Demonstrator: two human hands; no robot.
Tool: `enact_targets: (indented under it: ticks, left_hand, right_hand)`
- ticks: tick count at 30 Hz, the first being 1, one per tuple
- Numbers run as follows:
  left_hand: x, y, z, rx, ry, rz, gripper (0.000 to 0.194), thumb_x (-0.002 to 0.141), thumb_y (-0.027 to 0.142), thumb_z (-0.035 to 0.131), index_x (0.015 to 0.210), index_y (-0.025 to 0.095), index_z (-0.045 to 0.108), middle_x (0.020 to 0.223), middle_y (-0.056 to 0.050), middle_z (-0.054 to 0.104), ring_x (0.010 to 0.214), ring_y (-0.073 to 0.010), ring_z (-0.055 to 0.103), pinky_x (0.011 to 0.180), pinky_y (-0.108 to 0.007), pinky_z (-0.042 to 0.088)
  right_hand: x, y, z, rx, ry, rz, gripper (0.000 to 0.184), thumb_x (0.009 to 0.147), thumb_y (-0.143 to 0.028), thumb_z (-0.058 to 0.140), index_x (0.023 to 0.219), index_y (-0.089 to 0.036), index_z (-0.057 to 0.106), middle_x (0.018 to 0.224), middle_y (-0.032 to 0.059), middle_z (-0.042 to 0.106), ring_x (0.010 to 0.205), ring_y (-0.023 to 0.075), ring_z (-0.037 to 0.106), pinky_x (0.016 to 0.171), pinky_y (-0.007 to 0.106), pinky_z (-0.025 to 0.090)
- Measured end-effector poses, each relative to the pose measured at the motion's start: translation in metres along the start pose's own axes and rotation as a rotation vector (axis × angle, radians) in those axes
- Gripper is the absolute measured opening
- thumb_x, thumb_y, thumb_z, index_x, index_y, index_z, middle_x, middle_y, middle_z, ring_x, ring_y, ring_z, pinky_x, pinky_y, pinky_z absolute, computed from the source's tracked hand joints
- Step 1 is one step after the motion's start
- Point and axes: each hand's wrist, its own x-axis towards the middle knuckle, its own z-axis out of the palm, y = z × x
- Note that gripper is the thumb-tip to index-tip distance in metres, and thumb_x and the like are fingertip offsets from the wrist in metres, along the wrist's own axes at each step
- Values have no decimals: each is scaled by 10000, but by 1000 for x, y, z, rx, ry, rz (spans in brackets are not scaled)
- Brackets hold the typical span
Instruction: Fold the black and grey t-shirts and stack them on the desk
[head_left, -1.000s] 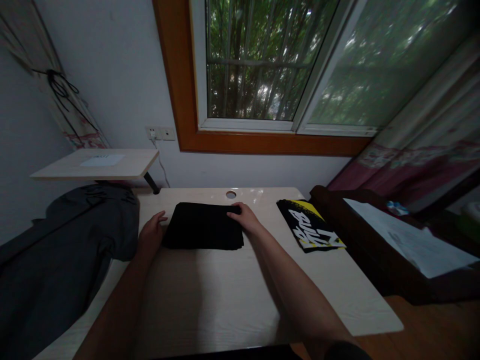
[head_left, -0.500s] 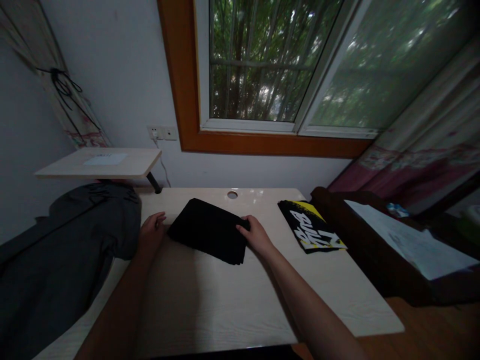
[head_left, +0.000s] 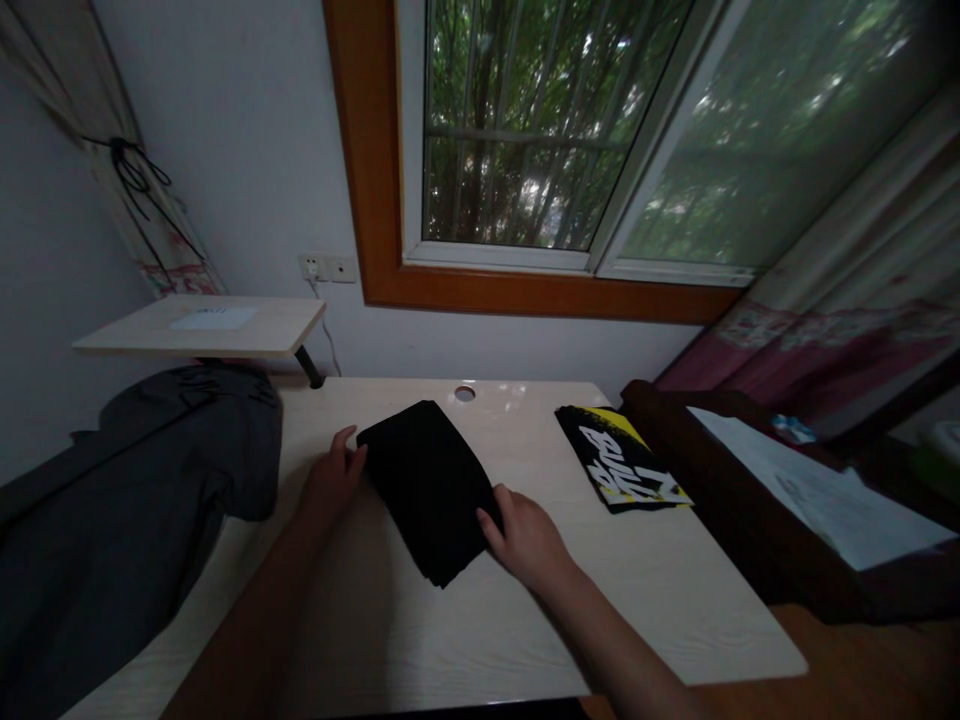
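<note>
A folded black garment (head_left: pixel 431 490) lies slantwise on the pale wooden desk (head_left: pixel 480 640), its layered edges showing at the near end. My right hand (head_left: pixel 529 535) grips its right corner, thumb on top and fingers at the edge. By the upper left corner is my left hand (head_left: pixel 334 480), thumb and finger apart, the thumb tip right at the cloth's edge. Whether it presses on the cloth is hard to see. On the desk's right side rests another folded garment (head_left: pixel 622 460), black with yellow and white lettering.
A dark grey garment (head_left: pixel 150 470) is heaped over the desk's left side, below a small raised shelf (head_left: pixel 202 325) with a paper on it. A round cable hole (head_left: pixel 465 394) is at the back. Right of the desk stands dark brown furniture (head_left: pixel 750 520) with a white sheet (head_left: pixel 817 490).
The black garment has turned clockwise on the desk, its right end swinging toward me with my right hand. My left hand has shifted right, up to its corner.
</note>
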Motion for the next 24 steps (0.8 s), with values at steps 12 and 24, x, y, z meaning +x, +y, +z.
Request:
enact_targets:
  ticks: [12, 24]
  left_hand:
    - [-18, 36, 55, -503, 77, 211, 878, 863, 415, 687, 1569, 263, 188, 1623, -168, 291, 1506, -325, 316, 1208, -582, 299]
    - [-24, 43, 59, -1012, -62, -19, 1094, 775, 370, 780, 1594, 381, 55, 1624, -116, 352, 1436, -342, 444, 1138, -565, 426]
  right_hand:
    - [-6, 9, -1, 19, -71, -152, 285, 1019, -473, 450, 979, -210, 553, 888, 65, 690, 819, 217, 653, 742, 305, 424]
    - [28, 19, -13, 244, 105, 42, 398, 1047, -487, 399, 1071, -199, 671, 1015, 103, 715, 1006, 245, 647, 930, 365, 466]
